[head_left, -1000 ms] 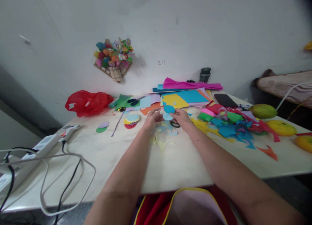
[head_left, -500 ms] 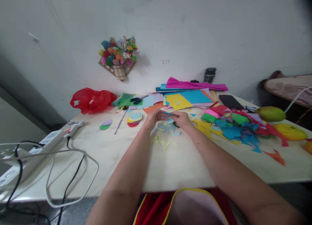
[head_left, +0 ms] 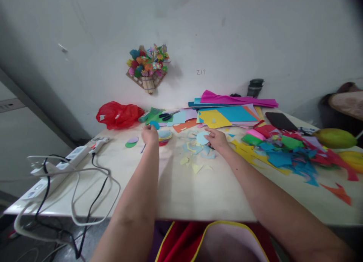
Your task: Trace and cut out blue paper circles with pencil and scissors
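Observation:
My left hand (head_left: 150,135) is closed on a blue paper circle (head_left: 154,124), held above the table just left of a stack of paper circles (head_left: 165,135). The light blue top of that stack shows, with yellow and red edges below. In my right hand (head_left: 217,139) a pale blue paper circle (head_left: 202,138) is pinched at its right edge, over light blue paper scraps (head_left: 195,148). Something dark, partly hidden, lies under the right fingers. A purple circle (head_left: 132,140) overlaps a green circle (head_left: 131,145) farther left.
Black-handled scissors (head_left: 167,116) lie by a red plastic bag (head_left: 118,114). Coloured sheets (head_left: 235,115) are piled at the back, with a dark phone (head_left: 281,121) beside them. Colourful scraps (head_left: 283,156) and fruit (head_left: 334,138) cover the right side. A power strip (head_left: 56,173) with cables sits left.
My hands, together over the scraps before, are now apart. The left has moved left with the blue circle; the right holds the pale blue one. The view has shifted slightly left.

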Action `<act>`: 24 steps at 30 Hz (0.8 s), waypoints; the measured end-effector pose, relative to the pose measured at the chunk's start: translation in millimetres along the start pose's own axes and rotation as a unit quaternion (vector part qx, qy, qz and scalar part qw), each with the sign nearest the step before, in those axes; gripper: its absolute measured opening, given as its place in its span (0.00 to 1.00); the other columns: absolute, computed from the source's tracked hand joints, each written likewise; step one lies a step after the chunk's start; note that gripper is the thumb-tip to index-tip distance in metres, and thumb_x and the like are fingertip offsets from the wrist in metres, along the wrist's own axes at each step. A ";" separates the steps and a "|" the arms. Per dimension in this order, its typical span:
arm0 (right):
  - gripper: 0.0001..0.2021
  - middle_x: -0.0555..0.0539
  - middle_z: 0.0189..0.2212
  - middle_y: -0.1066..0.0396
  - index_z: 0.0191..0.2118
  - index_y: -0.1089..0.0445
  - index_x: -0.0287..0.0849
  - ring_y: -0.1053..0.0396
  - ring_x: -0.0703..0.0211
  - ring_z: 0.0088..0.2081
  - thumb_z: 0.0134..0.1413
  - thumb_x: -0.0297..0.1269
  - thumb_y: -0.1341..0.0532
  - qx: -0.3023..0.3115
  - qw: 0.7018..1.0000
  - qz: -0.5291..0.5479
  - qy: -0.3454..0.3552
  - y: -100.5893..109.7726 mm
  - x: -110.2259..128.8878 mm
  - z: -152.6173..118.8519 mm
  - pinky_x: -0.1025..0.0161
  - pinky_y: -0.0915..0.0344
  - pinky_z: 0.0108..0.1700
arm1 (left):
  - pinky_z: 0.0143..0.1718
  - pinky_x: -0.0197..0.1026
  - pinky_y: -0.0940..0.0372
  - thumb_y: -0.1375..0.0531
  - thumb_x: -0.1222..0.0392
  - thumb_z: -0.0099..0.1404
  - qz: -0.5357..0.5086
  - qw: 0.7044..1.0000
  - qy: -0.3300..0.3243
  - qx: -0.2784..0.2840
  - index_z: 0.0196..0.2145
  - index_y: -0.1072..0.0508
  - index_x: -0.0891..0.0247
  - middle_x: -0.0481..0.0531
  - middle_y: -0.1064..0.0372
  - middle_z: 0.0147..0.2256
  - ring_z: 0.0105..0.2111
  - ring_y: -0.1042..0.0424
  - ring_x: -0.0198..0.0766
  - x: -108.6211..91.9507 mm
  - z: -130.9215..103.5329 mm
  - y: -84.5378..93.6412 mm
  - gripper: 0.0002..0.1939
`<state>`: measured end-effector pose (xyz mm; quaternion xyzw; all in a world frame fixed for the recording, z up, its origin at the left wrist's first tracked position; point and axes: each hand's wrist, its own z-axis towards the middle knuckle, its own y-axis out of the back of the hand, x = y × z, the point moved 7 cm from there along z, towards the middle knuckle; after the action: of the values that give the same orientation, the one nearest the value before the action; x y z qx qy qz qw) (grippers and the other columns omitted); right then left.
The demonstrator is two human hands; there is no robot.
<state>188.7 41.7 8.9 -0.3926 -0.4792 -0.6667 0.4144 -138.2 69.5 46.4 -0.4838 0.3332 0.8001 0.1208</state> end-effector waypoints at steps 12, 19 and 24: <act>0.19 0.53 0.21 0.37 0.47 0.33 0.38 0.39 0.69 0.16 0.45 0.31 0.43 0.000 1.000 -0.012 -0.015 0.6 -3.1 -1.9 0.70 0.42 0.18 | 0.49 0.54 0.49 0.44 0.51 0.54 0.117 0.980 0.146 -0.065 0.37 0.25 0.59 0.61 0.33 0.45 0.54 0.46 0.52 72.0 31.2 59.4 0.16; 0.19 0.55 0.17 0.39 0.46 0.33 0.37 0.40 0.68 0.16 0.44 0.31 0.43 -0.004 1.000 0.002 -0.001 -1.1 -8.1 0.8 0.70 0.43 0.18 | 0.54 0.54 0.53 0.46 0.54 0.56 0.131 0.977 0.108 -0.127 0.46 0.31 0.63 0.60 0.35 0.49 0.57 0.50 0.51 69.3 34.2 67.3 0.20; 0.17 0.54 0.16 0.36 0.42 0.32 0.37 0.39 0.67 0.17 0.43 0.33 0.41 -0.016 0.999 0.044 -0.003 -0.5 -6.6 -2.1 0.70 0.43 0.17 | 0.45 0.42 0.40 0.52 0.59 0.60 -0.068 0.995 0.034 -0.064 0.44 0.32 0.65 0.59 0.30 0.42 0.43 0.31 0.40 49.0 30.0 31.9 0.17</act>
<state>190.2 41.0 2.2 -0.4222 -0.4519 -0.6544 0.4350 -200.1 58.7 27.1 -0.5386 0.2516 0.7932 0.1320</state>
